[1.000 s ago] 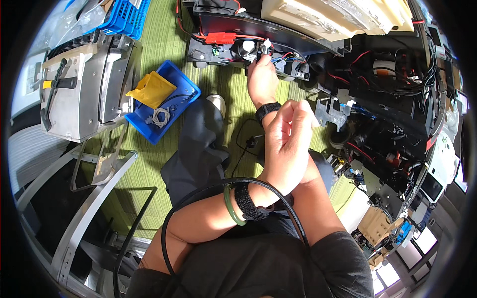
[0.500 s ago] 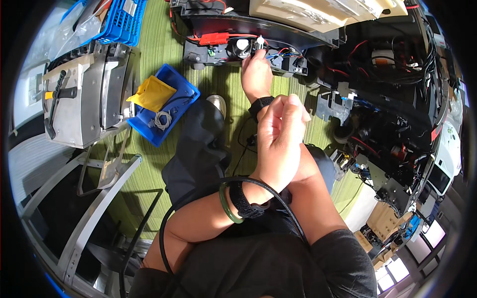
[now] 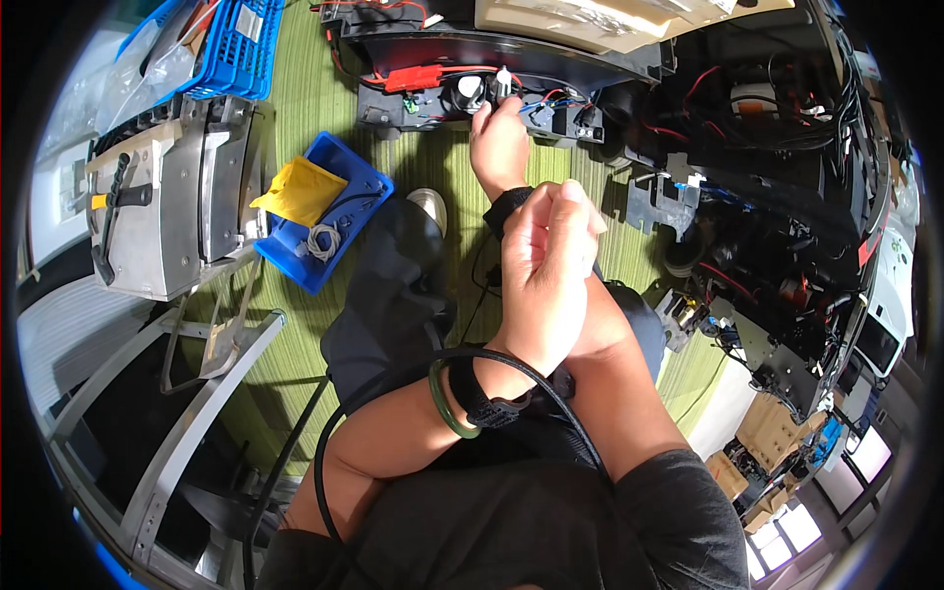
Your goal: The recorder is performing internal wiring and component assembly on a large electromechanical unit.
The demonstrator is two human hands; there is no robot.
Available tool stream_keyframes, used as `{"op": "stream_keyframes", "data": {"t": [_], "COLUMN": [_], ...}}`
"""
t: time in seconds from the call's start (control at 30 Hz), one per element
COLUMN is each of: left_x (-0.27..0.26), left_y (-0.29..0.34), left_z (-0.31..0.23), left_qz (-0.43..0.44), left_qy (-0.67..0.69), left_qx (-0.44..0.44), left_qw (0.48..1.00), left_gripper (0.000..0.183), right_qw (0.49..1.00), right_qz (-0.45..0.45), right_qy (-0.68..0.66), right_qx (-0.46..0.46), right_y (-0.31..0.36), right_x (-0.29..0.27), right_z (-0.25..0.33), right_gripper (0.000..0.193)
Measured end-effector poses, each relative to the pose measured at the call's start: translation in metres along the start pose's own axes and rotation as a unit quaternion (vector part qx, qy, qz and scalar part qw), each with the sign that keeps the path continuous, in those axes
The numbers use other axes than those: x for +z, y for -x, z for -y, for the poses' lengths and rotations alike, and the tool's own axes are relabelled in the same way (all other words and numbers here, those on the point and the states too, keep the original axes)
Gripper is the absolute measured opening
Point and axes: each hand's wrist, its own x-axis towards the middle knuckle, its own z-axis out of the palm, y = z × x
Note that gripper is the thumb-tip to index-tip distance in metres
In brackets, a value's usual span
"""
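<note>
My right hand (image 3: 500, 144) reaches forward to the low black chassis of a machine. Its thumb and fingers close on a small upright cylindrical part (image 3: 504, 83) with a pale top; the fingertips partly hide it. Just left of that part is a round white-topped component (image 3: 469, 90). My left hand (image 3: 551, 261) is curled into a fist above my right forearm, wrist turned up, with nothing seen sticking out of it. A green bangle (image 3: 444, 398) and a black strap are on the left wrist. Around that forearm loops a black cable (image 3: 320, 462).
A red connector (image 3: 413, 78) and wires lie along the chassis (image 3: 379, 110). At left, a blue bin (image 3: 295, 265) holds a yellow packet (image 3: 301, 192) and coiled cable (image 3: 323, 242). Beyond it are a metal case (image 3: 162, 231) and a blue crate (image 3: 231, 59). Wired black machinery (image 3: 767, 216) stands right.
The view has shifted slightly, so the chassis and hands sit a little further left. My right hand stays at the same small part; my left hand keeps its closed shape.
</note>
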Motion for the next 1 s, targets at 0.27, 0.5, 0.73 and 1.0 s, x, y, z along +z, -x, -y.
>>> {"op": "stream_keyframes", "data": {"t": [0.27, 0.5, 0.73, 1.0], "left_x": [0.007, 0.011, 0.007, 0.015], "left_y": [0.001, 0.002, 0.005, 0.012], "left_z": [0.001, 0.016, 0.02, 0.039], "left_qz": [-0.001, 0.016, 0.04, 0.109], "left_qy": [-0.005, -0.024, -0.084, -0.109], "left_qx": [-0.015, 0.027, -0.004, -0.014], "left_qw": [1.0, 0.999, 0.996, 0.988], "left_gripper": [0.027, 0.02, 0.026, 0.024], "right_qw": [0.993, 0.975, 0.983, 0.983], "right_qz": [-0.052, -0.066, -0.042, -0.034], "right_qy": [-0.081, -0.103, -0.094, -0.016], "right_qx": [-0.065, -0.183, -0.152, -0.181], "right_y": [0.0, 0.008, 0.015, -0.004], "right_x": [-0.003, -0.023, -0.035, -0.073], "right_z": [-0.02, -0.04, -0.044, -0.081], "right_gripper": [0.027, 0.025, 0.029, 0.03]}}
